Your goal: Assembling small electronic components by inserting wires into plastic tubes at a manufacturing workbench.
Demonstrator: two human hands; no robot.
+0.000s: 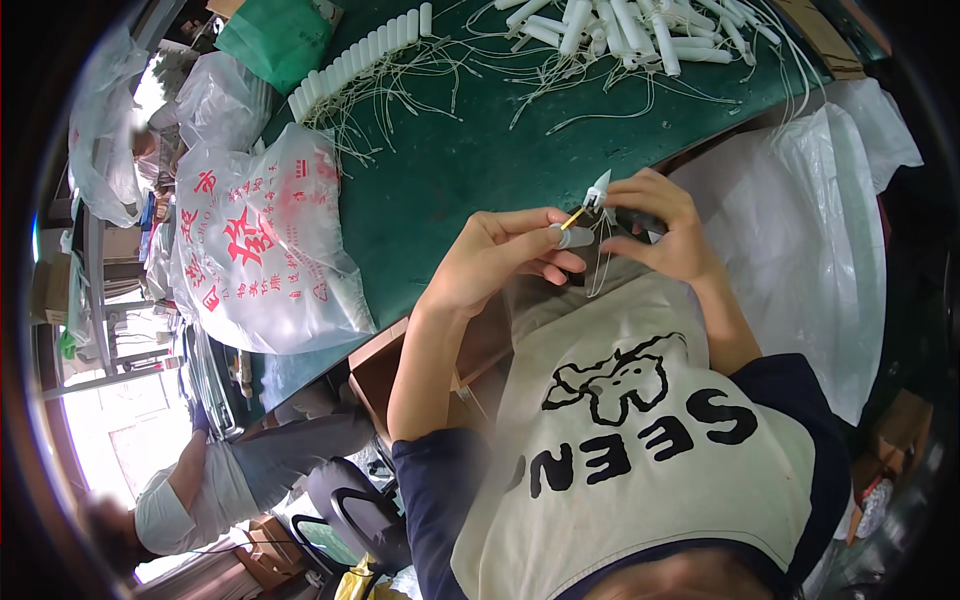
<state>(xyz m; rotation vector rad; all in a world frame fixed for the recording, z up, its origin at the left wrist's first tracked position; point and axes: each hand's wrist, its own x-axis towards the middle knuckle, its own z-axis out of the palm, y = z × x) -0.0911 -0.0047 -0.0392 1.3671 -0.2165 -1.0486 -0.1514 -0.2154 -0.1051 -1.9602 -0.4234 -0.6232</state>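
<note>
In front of my chest, at the table's near edge, both hands work close together. My left hand (505, 250) pinches a short whitish translucent cylinder (574, 237) between thumb and fingers. A thin yellow rod (573, 217) runs from there toward a small white piece with a pointed, flame-like tip (598, 190). The fingers of my right hand (660, 225) are closed on that pointed piece. Thin pale wires (602, 262) hang below it in loops. A dark object (640, 221) shows under the right fingers; its kind I cannot make out.
On the green table (440, 170) lie a row of white tubes with wires (365, 55) and a larger heap of white tubes (640, 30). A printed plastic bag (265, 240) sits at left, a green bag (280, 40) behind it. White sheeting (800, 240) hangs at right. Another person (215, 485) is at lower left.
</note>
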